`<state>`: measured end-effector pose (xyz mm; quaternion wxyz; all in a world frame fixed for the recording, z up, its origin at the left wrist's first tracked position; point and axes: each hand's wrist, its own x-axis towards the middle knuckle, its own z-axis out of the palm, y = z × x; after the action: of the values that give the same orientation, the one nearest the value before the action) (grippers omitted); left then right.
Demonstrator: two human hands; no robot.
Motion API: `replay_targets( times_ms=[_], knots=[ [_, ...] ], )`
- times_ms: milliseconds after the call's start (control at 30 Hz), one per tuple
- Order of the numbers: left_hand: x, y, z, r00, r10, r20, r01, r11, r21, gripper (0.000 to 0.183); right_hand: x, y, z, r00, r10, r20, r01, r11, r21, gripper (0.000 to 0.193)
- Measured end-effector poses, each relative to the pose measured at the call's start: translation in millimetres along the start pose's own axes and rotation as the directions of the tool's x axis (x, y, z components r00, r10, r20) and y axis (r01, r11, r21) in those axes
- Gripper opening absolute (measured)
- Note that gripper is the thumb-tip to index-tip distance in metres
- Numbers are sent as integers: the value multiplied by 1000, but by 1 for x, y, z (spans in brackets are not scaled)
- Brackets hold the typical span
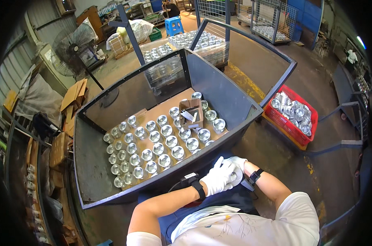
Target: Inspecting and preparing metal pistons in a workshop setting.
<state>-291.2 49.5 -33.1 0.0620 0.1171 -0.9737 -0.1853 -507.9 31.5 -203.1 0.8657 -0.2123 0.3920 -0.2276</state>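
Close to my body, in front of the bin, my two white-gloved hands are together around a round silvery metal part (235,178). My left hand (218,176) lies over its near left side with the fingers curled. Behind it, my right hand (238,162) closes on the far right side, its fingers partly hidden. Just beyond stands a dark grey metal bin (99,197), its floor lined with brown cardboard (161,110). Rows of shiny round cup-shaped metal parts (164,160) stand upright on the cardboard. Among them sits a small brown box (197,119) holding thin dark and pale pieces.
To the right, a red plastic crate (285,128) holds jumbled metal parts. A raised metal frame (251,37) extends beyond the bin's far right corner. Behind stands a wrapped pallet of parts (194,41). A pedestal fan (75,48) and cardboard boxes (74,96) are at left.
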Motion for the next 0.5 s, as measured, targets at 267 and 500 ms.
replay_targets(
  times_ms=[267,500],
  knots=[
    [13,-30,8,994,49,99,-31,984,-176,30,-8,-12,28,985,-94,-146,-14,795,-607,32],
    [-5,-18,17,998,-30,-48,24,992,-121,35,-8,-13,28,990,12,-142,-20,998,-55,34]
  ],
)
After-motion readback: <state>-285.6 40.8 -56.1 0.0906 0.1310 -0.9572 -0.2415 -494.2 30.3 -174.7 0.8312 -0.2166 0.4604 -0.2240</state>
